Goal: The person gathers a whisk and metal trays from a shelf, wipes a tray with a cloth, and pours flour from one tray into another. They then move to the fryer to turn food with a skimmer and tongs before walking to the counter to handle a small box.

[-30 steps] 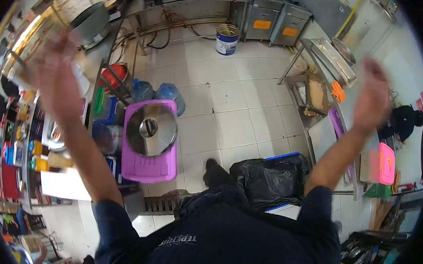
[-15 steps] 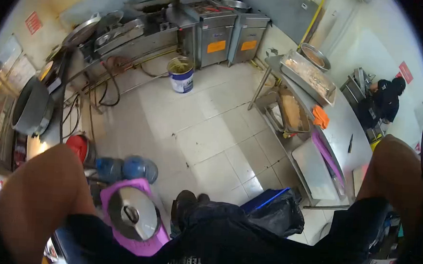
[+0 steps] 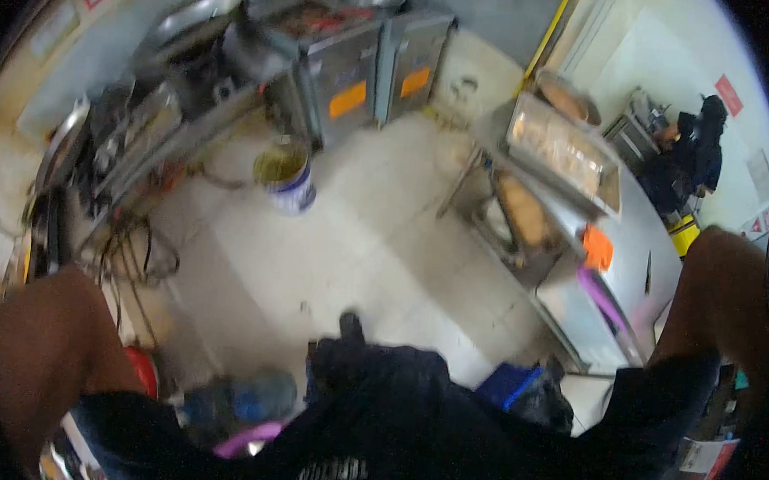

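Observation:
Both of my arms are raised at the sides of the head view with the elbows bent. Neither my left hand nor my right hand shows, so what they hold or touch is hidden. Nearest to the right arm is a steel table bearing a metal tray of food, an orange cloth and a dark knife-like tool. A white and blue bucket stands on the tiled floor ahead.
Steel fryer cabinets and a stove counter line the far and left sides. Below me are a black bag and a blue water bottle. A co-worker in dark clothes is at the right.
The view has turned and moved forward. The bucket and fryers sit further left, and the purple item with the round lid has mostly slipped below my body. The picture is more blurred.

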Motion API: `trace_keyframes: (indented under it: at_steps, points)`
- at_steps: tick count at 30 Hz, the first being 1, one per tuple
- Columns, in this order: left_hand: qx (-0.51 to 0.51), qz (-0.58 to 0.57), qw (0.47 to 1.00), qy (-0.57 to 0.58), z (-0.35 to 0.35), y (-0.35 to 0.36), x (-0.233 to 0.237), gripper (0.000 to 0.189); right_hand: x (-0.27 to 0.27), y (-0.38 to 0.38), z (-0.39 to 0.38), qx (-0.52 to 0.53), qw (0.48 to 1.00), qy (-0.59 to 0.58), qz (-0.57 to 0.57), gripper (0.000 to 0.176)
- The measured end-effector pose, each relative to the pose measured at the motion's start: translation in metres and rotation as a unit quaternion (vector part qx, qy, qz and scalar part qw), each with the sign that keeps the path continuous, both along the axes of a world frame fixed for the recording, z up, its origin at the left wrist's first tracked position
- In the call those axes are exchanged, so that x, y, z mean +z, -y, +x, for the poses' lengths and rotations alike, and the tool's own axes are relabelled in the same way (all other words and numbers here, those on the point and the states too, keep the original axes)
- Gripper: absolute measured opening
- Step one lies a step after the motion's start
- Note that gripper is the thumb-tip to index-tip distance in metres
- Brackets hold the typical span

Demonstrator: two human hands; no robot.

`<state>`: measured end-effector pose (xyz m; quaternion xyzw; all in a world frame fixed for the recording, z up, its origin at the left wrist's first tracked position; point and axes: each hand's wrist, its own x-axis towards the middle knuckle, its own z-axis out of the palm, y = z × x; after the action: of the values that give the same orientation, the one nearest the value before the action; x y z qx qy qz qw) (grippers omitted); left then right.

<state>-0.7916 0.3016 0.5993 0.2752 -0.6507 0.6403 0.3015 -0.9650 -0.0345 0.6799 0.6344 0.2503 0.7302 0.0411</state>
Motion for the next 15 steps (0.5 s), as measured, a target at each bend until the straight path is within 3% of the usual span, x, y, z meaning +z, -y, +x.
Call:
trace_keyframes:
  at_steps: [7,11,15]
  points:
    - [-0.060,0.004,0.998,-0.012,0.168,0.108,0.023,0.012,0.005,0.093,0.129,-0.032,0.999,-0.015,0.030,0.040]
    - [-0.098,-0.051,0.993,-0.027,0.262,0.177,0.017,0.011,0.008,0.150,0.196,-0.046,0.999,-0.015,0.012,0.041]
    - [-0.168,-0.094,0.966,-0.173,0.363,0.283,-0.020,0.010,0.009,0.219,0.248,-0.065,0.997,-0.029,0.021,0.042]
